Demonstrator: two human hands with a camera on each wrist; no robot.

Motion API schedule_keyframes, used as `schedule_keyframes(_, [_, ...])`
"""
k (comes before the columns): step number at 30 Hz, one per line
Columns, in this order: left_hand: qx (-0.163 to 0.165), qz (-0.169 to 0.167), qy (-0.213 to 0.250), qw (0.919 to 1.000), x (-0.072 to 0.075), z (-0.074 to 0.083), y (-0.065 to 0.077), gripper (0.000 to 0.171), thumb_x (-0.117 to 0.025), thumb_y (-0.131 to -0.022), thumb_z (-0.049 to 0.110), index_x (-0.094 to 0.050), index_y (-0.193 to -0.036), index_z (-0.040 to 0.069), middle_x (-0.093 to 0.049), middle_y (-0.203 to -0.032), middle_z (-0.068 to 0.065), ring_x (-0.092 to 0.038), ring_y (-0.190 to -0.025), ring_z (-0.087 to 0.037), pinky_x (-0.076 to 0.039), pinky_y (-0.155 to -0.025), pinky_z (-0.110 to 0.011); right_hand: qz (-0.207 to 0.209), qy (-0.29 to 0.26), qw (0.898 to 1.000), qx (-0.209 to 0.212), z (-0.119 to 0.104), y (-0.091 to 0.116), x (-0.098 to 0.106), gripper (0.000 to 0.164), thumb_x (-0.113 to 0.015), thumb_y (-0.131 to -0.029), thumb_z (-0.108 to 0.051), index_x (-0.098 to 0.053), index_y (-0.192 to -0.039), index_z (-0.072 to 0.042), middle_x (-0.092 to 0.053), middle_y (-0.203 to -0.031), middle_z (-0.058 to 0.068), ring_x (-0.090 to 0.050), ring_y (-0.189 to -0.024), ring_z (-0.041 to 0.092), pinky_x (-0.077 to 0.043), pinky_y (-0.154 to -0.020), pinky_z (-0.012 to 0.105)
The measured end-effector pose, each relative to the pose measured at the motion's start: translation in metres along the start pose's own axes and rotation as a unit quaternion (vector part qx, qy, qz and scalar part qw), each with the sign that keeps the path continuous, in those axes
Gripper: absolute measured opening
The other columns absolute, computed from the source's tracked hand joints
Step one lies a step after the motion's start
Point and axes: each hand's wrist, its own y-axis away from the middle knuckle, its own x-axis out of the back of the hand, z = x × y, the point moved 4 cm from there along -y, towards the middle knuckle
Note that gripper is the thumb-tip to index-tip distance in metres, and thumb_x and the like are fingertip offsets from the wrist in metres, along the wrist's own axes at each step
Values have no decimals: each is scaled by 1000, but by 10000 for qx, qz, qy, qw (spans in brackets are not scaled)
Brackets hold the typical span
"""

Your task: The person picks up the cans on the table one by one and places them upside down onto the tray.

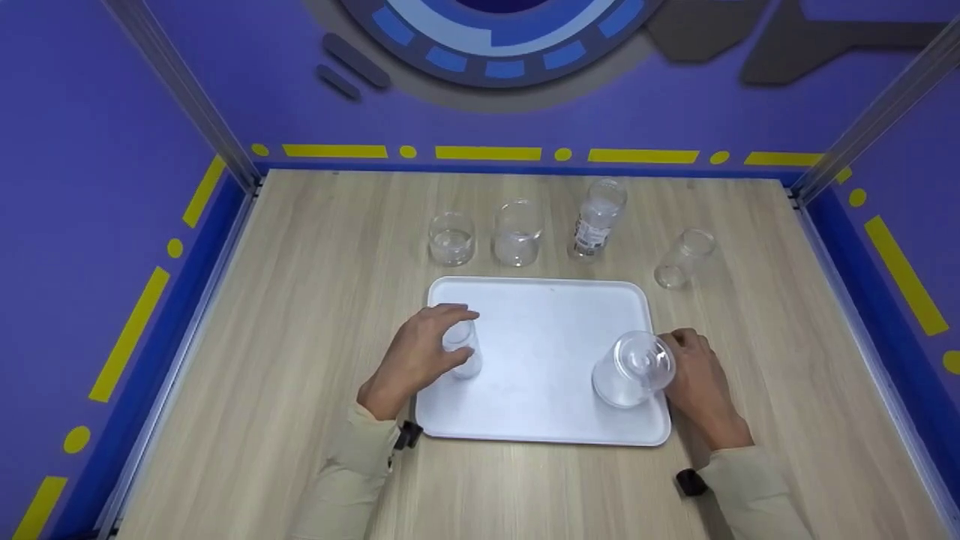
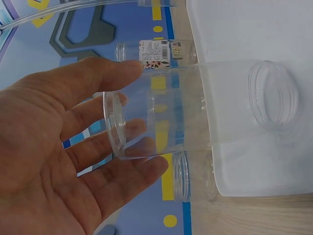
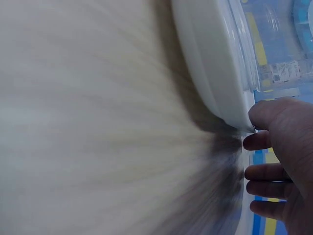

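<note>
A white tray [image 1: 536,420] lies on the wooden table. On its left part stands a clear drinking glass [image 1: 465,364], upright on the tray. My left hand [image 1: 420,352] curves loosely round this glass, its thumb and fingers spread. In the left wrist view the thumb lies by one side of the glass [image 2: 230,103], with fingers visible through it. A wider clear glass jar [image 1: 626,379] stands at the tray's right side. My right hand [image 1: 697,379] is beside the jar, at the tray's right rim. Its thumb [image 3: 269,112] overlaps the rim in the right wrist view; contact is unclear.
Behind the tray stand a short clear glass [image 1: 451,244], a taller clear glass [image 1: 517,240] and a labelled clear bottle [image 1: 596,225]. Another clear glass [image 1: 684,259] stands at the right. Blue walls [image 1: 225,45] enclose the table [image 1: 315,247] on the back and sides.
</note>
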Motion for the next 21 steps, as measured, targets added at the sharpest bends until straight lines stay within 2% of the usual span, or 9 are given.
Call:
schedule_keyframes(4, [-5, -34, 34, 10000, -1, 0, 0, 49, -89, -86, 10, -74, -133, 13, -66, -143, -9, -58, -136, -31, -47, -111, -47, -85, 20, 9999, -63, 0, 0, 0, 25, -65, -101, -8, -70, -123, 3, -59, -124, 35, -57, -114, 54, -48, -93, 69])
schedule_keyframes(10, [-129, -46, 176, 9998, -1, -1, 0, 49, -89, -86, 8, -74, -132, 12, -66, -142, -9, -58, -135, -31, -48, -111, -47, 31, 12, 10000, 15, 0, 1, 1, 27, -69, -98, -7, -70, -122, 2, -59, -122, 33, -58, -113, 53, -49, -91, 68])
schedule_keyframes(21, [-245, -124, 203, 9994, -2, 0, -1, 51, -90, -85, 9, -74, -133, 12, -67, -142, -9, -59, -135, -31, -48, -111, -48, 170, -63, 9998, 118, 0, 1, 0, 24, -68, -98, -8, -71, -119, 3, -61, -120, 34, -59, -110, 54, -49, -89, 68])
